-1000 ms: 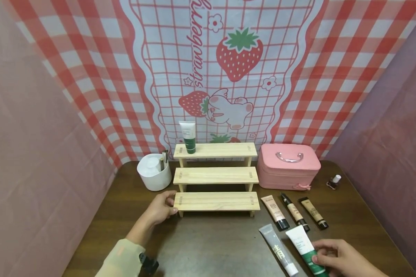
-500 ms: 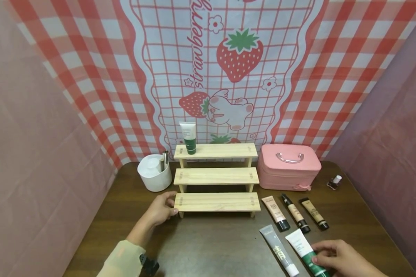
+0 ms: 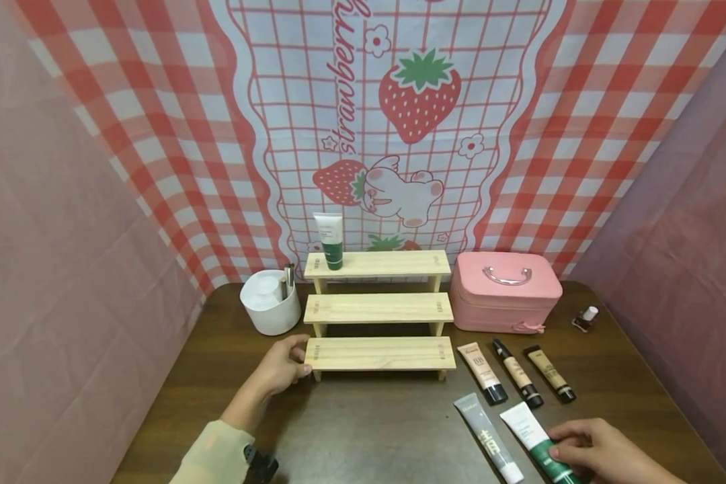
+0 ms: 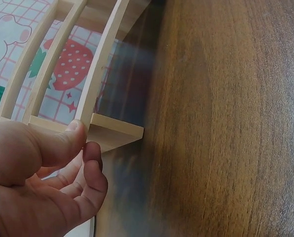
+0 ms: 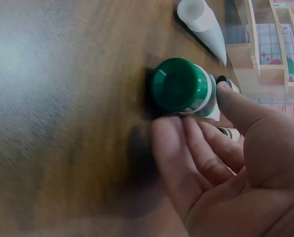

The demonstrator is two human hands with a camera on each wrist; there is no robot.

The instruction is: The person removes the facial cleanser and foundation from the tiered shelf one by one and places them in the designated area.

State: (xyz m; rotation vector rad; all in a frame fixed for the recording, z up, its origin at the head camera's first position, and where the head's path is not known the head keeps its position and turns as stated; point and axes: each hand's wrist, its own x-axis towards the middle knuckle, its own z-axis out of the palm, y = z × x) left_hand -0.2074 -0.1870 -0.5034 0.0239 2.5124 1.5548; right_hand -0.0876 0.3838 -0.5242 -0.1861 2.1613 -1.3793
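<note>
At the left end of the lowest step of a three-tier wooden display rack [image 3: 380, 353], my left hand [image 3: 281, 365] pinches the board. In the left wrist view the thumb lies on the board's edge, with curled fingers beneath. My right hand [image 3: 593, 445] grips a white-and-green squeeze tube [image 3: 535, 437] near its green cap end, thumb on top and fingers along the side. The right wrist view shows the round green cap [image 5: 176, 85] facing the camera. Beside it lies a grey tube with a white cap [image 3: 487, 437]. A similar white-and-green tube [image 3: 331, 240] stands upright on the top step's left end.
Behind the grey tube lie a BB cream tube [image 3: 480, 372], a dark-capped slim tube [image 3: 516, 372] and a beige tube [image 3: 549, 373]. A pink case [image 3: 505, 292], a nail polish bottle [image 3: 585, 318] and a white brush holder [image 3: 270, 302] stand farther back.
The white-and-green tube in my right hand has shifted very slightly toward the table's front. My left hand keeps its place on the rack.
</note>
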